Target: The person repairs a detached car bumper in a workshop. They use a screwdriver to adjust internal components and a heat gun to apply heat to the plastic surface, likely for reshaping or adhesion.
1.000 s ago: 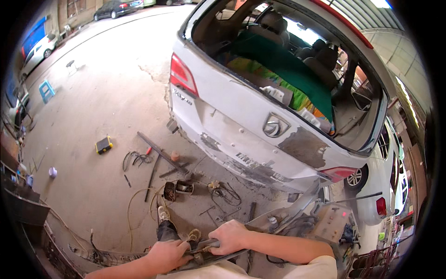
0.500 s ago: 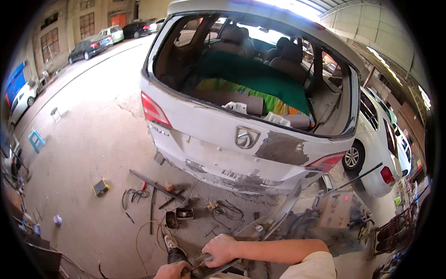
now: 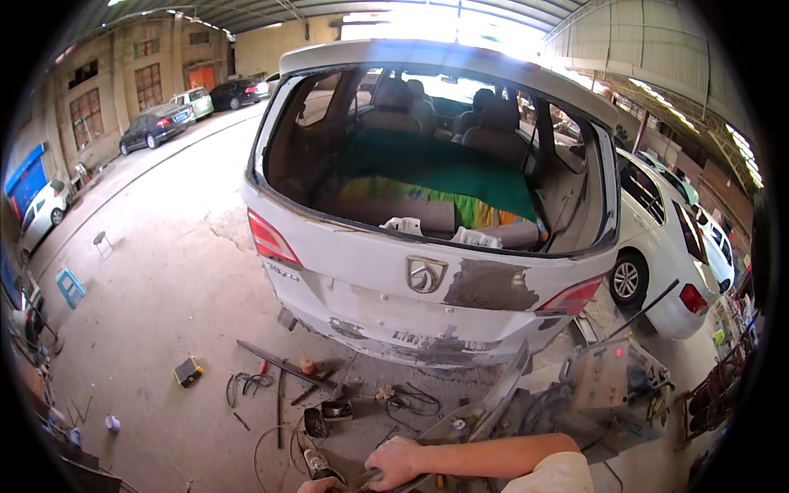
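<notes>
My right hand is low in the view, its fingers closed over a dark metal piece whose exact kind I cannot make out. My left hand is beside it to the left, mostly cut off by the lower edge; its fingers look closed, but what they hold is hidden. Just right of my hands, a long metal strip slants up toward the van's rear corner. Ahead stands a white van with an open rear window frame and grey bare patches on its tailgate.
Metal bars, cables and small open boxes lie on the floor. A yellow-black case and a blue stool are to the left. A box-shaped machine stands right, near a white car.
My view has tilted up, so the van and floor items sit lower in the picture. My hands are also lower, the left now mostly out of the frame.
</notes>
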`<state>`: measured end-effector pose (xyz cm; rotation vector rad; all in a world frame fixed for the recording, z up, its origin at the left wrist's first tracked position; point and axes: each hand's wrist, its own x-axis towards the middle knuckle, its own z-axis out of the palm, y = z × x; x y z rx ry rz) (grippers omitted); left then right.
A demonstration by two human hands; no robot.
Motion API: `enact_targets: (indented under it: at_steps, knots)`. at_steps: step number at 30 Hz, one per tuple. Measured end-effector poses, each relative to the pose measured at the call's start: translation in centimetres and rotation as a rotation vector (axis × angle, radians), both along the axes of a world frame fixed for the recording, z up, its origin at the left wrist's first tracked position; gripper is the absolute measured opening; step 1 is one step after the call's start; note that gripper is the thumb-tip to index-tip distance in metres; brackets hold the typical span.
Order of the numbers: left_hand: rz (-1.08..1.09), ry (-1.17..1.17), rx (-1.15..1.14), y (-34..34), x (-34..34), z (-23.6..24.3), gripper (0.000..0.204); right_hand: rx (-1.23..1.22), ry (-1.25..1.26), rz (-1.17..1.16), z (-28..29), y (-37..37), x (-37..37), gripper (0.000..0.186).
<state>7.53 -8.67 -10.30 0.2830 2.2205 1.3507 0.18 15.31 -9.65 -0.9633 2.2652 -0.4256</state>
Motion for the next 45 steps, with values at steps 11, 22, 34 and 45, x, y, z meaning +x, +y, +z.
enact_targets:
  at_steps: [11, 22, 34, 45]
  knots:
    - [0.087, 0.015, 0.066, 0.5, 0.6, 0.3, 0.015, 0.069, -0.020, 0.015, 1.3, -0.1, 0.3, 0.048]
    - [-0.009, 0.077, -0.080, 0.2, 0.2, 0.5, 0.020, 0.094, -0.031, 0.017, 1.8, 0.1, 0.2, 0.047]
    - [-0.063, 0.084, 0.015, -0.3, 1.3, 0.1, 0.015, 0.084, -0.035, -0.015, 1.1, 0.1, 1.2, 0.045]
    - [-0.062, 0.119, -0.001, -0.6, 1.6, 0.0, 0.015, 0.072, -0.025, -0.032, 0.8, -0.3, 1.5, 0.044]
